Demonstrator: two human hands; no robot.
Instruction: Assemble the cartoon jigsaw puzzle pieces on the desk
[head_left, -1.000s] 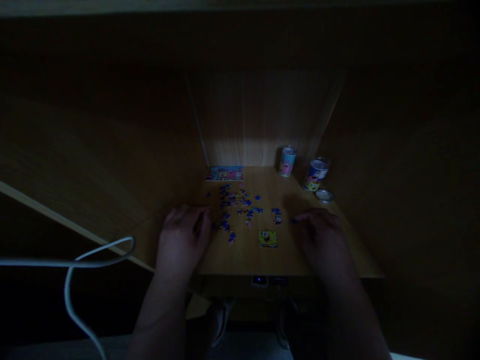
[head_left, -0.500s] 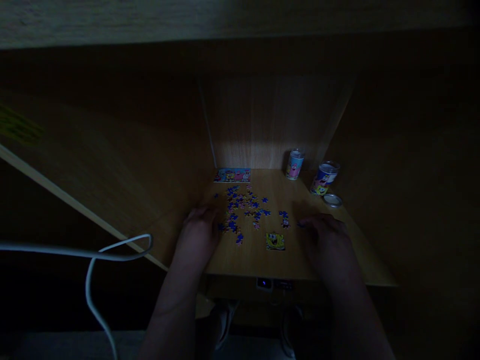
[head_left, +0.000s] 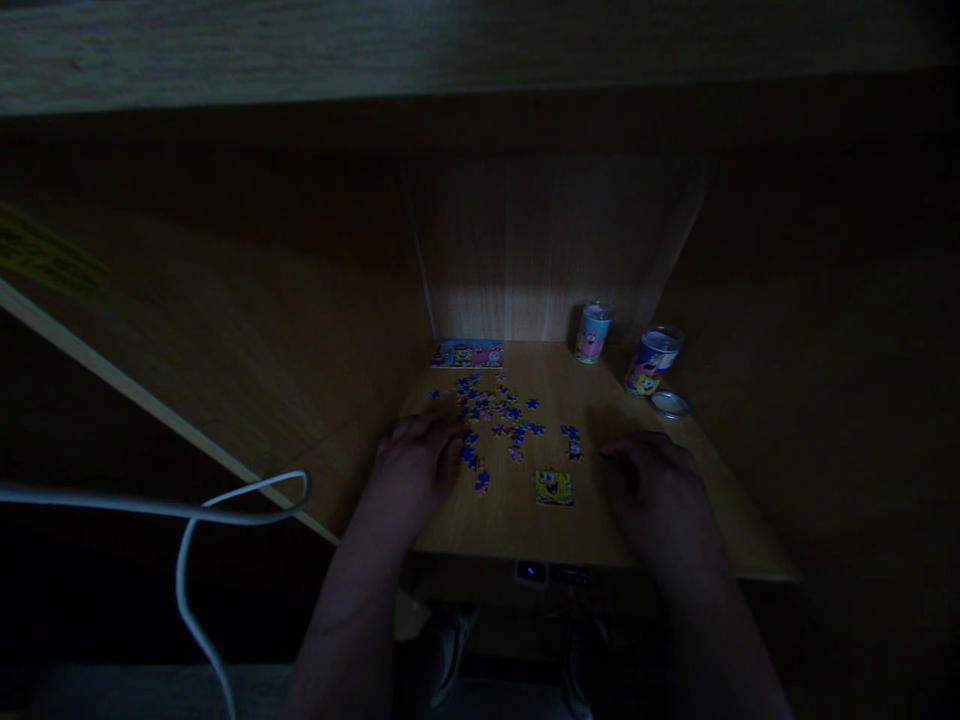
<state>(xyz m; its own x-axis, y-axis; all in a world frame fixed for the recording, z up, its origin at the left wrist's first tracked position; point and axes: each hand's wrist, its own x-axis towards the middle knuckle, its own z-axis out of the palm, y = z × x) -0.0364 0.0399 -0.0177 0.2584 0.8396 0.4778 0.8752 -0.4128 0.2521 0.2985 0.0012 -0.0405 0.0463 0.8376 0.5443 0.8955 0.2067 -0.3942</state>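
A: Where is the dark blue piece (head_left: 604, 456)?
B: Over the counter (head_left: 495, 528), pinched in the fingers of the right hand (head_left: 660, 490); small cluster (head_left: 574, 450) just left, long axis pointing away from the person; right hand nearer.
A: Left hand (head_left: 417, 462)?
B: Beside the loose pieces (head_left: 487, 411); cannot tell its grip.

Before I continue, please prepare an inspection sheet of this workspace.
Surface: light-brown wood-grain tabletop.
Work things: small, mostly blue jigsaw pieces; square yellow cartoon-face puzzle section near the front edge; rectangular multicoloured cartoon picture at back left.
Clutter: upright light-blue cylindrical can; upright dark-blue cylindrical can, round silver lid beside it.
Hands: left hand at the pieces' left side; right hand with small blue piece at its fingertips; grips unclear.
Cables: looped white cable at left, off the tabletop.
Surroundings: brown wooden panels; device with blue light below the front edge.
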